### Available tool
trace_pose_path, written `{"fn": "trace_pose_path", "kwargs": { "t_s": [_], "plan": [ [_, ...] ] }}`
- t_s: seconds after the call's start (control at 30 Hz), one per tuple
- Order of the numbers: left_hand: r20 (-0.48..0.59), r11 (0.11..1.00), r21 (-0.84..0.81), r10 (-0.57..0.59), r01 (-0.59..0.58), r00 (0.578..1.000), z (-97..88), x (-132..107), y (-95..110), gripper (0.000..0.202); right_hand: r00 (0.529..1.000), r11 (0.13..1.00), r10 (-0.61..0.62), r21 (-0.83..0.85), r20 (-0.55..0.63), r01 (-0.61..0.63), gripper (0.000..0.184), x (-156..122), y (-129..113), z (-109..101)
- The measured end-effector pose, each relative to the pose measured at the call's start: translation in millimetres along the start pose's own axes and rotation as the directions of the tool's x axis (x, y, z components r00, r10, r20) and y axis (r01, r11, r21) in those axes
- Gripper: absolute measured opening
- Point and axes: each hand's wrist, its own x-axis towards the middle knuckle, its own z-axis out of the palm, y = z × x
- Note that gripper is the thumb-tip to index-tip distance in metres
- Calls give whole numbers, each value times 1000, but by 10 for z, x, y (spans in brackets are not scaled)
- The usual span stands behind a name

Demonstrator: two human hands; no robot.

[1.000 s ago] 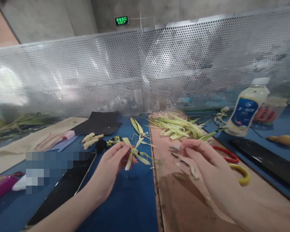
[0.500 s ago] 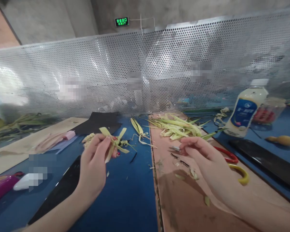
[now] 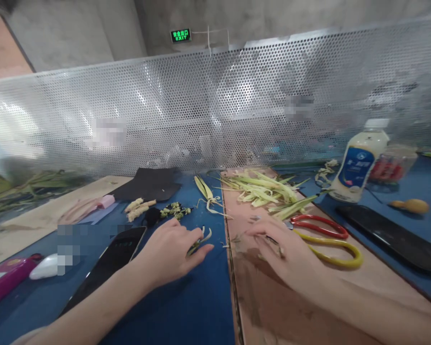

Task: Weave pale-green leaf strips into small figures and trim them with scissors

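Observation:
My left hand (image 3: 172, 247) is turned palm down over the blue table, its fingers curled round a small piece of pale leaf strips (image 3: 204, 238). The curling tips stick out between thumb and forefinger. My right hand (image 3: 285, 247) hovers low over the brown board (image 3: 273, 306), fingers apart and bent downward above small plant scraps. No held thing shows in it. Scissors with one red and one yellow handle (image 3: 339, 256) lie beside and partly under this hand. Beyond it is a pile of pale green husk strips (image 3: 266, 191).
Left of me lie a black phone (image 3: 109, 263), pale twisted pieces (image 3: 139, 209), dried buds (image 3: 175, 211) and black paper (image 3: 147, 183). A bottle (image 3: 359, 163), a dark case (image 3: 391, 239) and a small gourd (image 3: 411, 206) are at right. A perforated metal screen (image 3: 165, 105) stands behind.
My left hand has moved right and turned over with the leaf-strip piece, uncovering the buds and pale pieces. The right hand has lowered leftward over the scraps; more of the scissors shows.

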Motion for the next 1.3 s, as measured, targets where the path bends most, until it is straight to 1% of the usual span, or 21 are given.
{"fn": "trace_pose_path", "kwargs": {
  "t_s": [0.07,0.1,0.13,0.2,0.23,0.3,0.4,0.47,0.57,0.6,0.63,0.67,0.73,0.8,0.87,0.93,1.0,1.03,1.1,1.2,1.3],
  "plan": [
    [-2,999,-40,-20,20,1000,-6,-26,38,36,976,963,-168,-186,141,193,20,19,-7,-13],
    [-11,997,-68,-31,30,999,-6,-37,54,36,954,922,-216,-278,209,270,19,45,-7,-20],
    [-24,994,-99,-43,40,999,-4,-44,68,36,933,867,-243,-371,266,332,17,85,-3,-23],
    [-46,984,-168,-67,59,997,6,-50,86,36,910,758,-248,-519,331,395,13,211,15,-2],
    [-57,974,-213,-85,71,995,12,-49,90,36,910,717,-241,-570,339,402,13,295,30,28],
    [-87,940,-325,-135,100,987,20,-43,92,34,918,696,-220,-606,330,385,14,489,75,133],
    [-116,873,-466,-218,141,969,13,-38,87,32,937,700,-181,-630,299,336,12,792,175,348],
    [-120,850,-504,-243,152,963,0,-41,85,31,943,710,-163,-630,290,316,13,970,250,457],
    [-108,796,-578,-296,182,949,-5,-36,79,32,950,736,-172,-607,260,300,17,1206,332,450],
    [-90,746,-637,-324,195,942,1,-28,73,32,956,748,-179,-599,232,286,17,1276,342,399],
    [-63,671,-712,-354,207,933,10,-17,64,33,962,761,-187,-590,198,270,17,1339,340,330],
    [-24,568,-794,-384,216,923,21,-2,53,34,969,773,-193,-584,156,248,17,1390,325,251],
    [79,311,-922,-430,230,899,36,31,25,36,972,788,-219,-572,82,226,20,1437,251,92],
    [158,76,-974,-444,213,882,32,61,1,38,960,781,-276,-571,48,253,25,1385,126,-18],
    [172,-73,-985,-436,156,883,14,82,-9,41,928,741,-361,-578,87,342,23,1231,-26,-50],
    [172,-149,-982,-421,119,891,1,93,-1,42,879,670,-440,-585,182,457,17,1007,-169,-9],
    [189,-162,-978,-408,133,893,11,100,19,38,837,604,-487,-595,251,530,13,771,-280,75],
    [193,-142,-979,-406,147,894,22,101,33,35,820,581,-504,-596,273,555,13,665,-319,122],
    [167,-65,-986,-403,154,900,44,99,66,28,798,554,-524,-593,296,584,12,506,-365,202],
    [107,28,-991,-415,130,904,33,84,123,18,797,572,-523,-569,303,592,15,422,-348,254],
    [93,62,-988,-484,140,870,-22,74,168,16,819,626,-482,-532,311,570,22,505,-178,188]
  ]
}}
